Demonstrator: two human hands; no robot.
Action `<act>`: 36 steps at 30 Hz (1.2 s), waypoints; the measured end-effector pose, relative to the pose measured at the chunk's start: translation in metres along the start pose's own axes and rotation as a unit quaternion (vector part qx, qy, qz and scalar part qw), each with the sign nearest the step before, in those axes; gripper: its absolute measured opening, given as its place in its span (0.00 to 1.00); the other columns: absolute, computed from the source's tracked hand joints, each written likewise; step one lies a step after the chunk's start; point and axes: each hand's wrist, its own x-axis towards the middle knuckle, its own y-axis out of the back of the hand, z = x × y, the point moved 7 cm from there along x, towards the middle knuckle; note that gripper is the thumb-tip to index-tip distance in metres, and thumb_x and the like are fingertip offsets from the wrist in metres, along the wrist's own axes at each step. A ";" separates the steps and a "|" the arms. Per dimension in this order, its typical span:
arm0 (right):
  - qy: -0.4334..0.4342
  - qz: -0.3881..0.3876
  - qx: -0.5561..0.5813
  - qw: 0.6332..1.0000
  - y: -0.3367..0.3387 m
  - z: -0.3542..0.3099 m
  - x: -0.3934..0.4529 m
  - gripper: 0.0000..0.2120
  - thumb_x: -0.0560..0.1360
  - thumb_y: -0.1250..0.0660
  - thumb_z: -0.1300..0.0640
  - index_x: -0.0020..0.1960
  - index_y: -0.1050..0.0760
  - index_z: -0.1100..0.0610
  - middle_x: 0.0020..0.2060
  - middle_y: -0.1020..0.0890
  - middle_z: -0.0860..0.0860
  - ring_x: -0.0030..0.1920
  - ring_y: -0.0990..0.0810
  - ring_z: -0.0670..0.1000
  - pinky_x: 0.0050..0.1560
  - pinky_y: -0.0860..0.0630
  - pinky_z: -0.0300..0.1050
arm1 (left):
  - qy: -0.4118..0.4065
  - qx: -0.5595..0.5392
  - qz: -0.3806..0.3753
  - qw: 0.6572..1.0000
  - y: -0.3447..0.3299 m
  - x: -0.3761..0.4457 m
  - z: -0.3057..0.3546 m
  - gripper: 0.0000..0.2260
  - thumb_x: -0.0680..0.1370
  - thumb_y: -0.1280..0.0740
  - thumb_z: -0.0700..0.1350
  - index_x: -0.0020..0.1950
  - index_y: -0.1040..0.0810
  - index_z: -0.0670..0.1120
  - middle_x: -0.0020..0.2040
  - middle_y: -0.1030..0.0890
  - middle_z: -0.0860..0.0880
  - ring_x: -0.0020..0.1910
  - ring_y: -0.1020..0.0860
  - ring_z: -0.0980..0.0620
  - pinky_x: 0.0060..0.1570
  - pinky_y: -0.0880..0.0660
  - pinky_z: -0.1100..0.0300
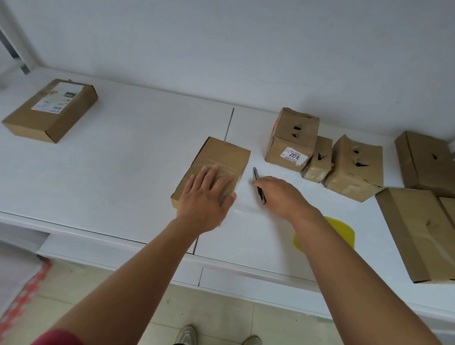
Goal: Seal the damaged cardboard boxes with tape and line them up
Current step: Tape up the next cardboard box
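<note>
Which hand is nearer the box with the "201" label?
Right. The right hand, holding a dark cutter, lies just below the labelled box; the left hand presses a taped box farther left.

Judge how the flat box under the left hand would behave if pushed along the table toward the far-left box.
The flat cardboard box lies on its broad face, so it probably slides rather than tips. The white table looks smooth, so a light push likely suffices. Its glossy taped top may feel slick under the left hand.

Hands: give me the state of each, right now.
Left hand: open, fingers straight, pressing flat on the taped box.
Right hand: closed around a dark utility knife, held beside the box.
</note>
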 end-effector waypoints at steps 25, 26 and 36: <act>-0.027 0.409 0.180 0.894 0.094 0.004 -0.047 0.09 0.75 0.40 0.64 0.43 0.21 0.63 0.38 0.17 0.56 0.38 0.22 0.56 0.39 0.24 0.52 | 0.031 0.043 0.007 0.999 0.007 0.002 0.003 0.24 0.81 0.46 0.56 0.78 0.43 0.56 0.81 0.48 0.47 0.79 0.53 0.45 0.77 0.55 0.46; -0.042 0.387 0.154 0.908 0.098 0.008 -0.050 0.08 0.76 0.40 0.62 0.44 0.21 0.62 0.38 0.18 0.55 0.38 0.23 0.56 0.38 0.25 0.50 | 0.030 0.047 0.008 0.998 0.007 0.002 0.003 0.25 0.81 0.45 0.56 0.78 0.43 0.56 0.81 0.48 0.47 0.79 0.53 0.45 0.77 0.55 0.46; -0.240 -0.003 0.133 0.962 0.028 0.089 -0.131 0.20 0.76 0.39 0.38 0.40 0.25 0.55 0.39 0.21 0.50 0.42 0.22 0.49 0.41 0.28 0.46 | 0.027 0.070 -0.006 0.997 0.003 0.003 0.003 0.27 0.80 0.43 0.56 0.78 0.46 0.53 0.81 0.51 0.45 0.80 0.56 0.43 0.77 0.55 0.43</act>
